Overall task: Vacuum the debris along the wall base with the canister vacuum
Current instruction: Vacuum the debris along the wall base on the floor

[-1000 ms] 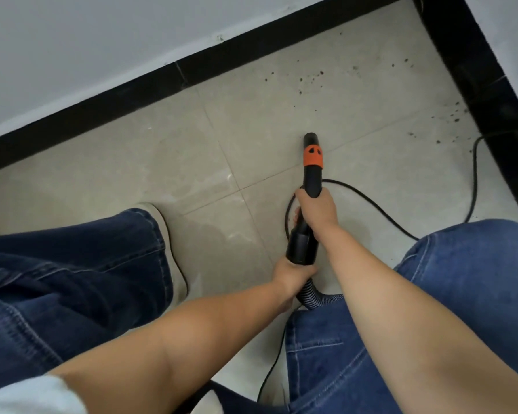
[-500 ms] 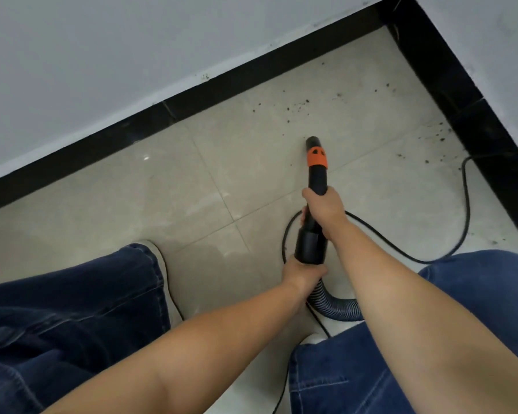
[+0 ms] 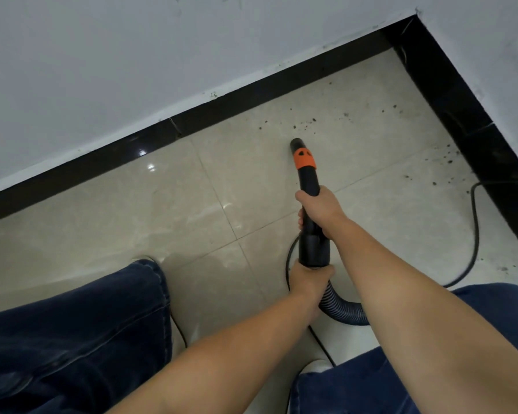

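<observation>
Both hands wrap the vacuum wand (image 3: 308, 186): the right hand (image 3: 319, 209) closed around it just behind the orange collar (image 3: 304, 159) to steer, the left hand (image 3: 310, 279) closed where the ribbed hose (image 3: 341, 309) joins, probably taking the weight. The nozzle tip points toward the black baseboard (image 3: 251, 94), just short of the dark debris (image 3: 304, 125) (more specks lie nearer the corner). No containers show; the canister is out of view.

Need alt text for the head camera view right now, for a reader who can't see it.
Both hands grip a black vacuum nozzle with an orange band, right hand ahead of left hand, its tip just short of dark debris near the black baseboard. More specks lie by the corner, and a black power cord loops across the beige tile floor.
</observation>
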`<state>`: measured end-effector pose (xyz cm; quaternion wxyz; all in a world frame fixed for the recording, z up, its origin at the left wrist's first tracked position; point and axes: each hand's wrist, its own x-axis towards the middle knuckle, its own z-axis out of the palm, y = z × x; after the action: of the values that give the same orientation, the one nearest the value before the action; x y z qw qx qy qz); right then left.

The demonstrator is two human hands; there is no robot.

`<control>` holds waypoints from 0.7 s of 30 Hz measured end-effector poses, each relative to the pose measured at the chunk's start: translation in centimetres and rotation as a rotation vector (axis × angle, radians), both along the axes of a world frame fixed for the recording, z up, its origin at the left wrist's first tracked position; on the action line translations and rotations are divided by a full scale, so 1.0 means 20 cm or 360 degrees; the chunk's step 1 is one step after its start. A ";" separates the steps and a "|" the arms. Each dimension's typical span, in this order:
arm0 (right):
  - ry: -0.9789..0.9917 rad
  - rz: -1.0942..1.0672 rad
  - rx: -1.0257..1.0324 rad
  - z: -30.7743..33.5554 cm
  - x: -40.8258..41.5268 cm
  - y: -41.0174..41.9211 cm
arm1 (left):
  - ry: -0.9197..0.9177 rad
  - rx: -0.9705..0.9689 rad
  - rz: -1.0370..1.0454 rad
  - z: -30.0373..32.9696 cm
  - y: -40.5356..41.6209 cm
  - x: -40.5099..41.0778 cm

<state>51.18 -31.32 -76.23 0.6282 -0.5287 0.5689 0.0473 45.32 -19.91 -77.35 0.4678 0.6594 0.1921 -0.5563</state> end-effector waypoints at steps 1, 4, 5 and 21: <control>-0.0003 0.0071 0.0016 0.00 0.02 0.01 | 0.0006 0.0006 0.0035 0.01 -0.01 0.01; 0.0003 0.0135 -0.0002 0.00 0.06 0.02 | 0.0009 -0.0002 0.0104 0.01 0.00 0.02; 0.0004 0.0074 -0.0019 0.00 0.06 0.01 | -0.0016 -0.0019 0.0087 0.00 0.00 0.04; -0.0038 -0.0195 -0.0070 -0.04 0.10 -0.10 | -0.0014 -0.0016 -0.0152 -0.12 -0.08 0.16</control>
<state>53.26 -33.32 -76.96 0.6249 -0.5070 0.5936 -0.0100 48.43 -21.56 -79.73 0.4449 0.6678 0.1556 -0.5761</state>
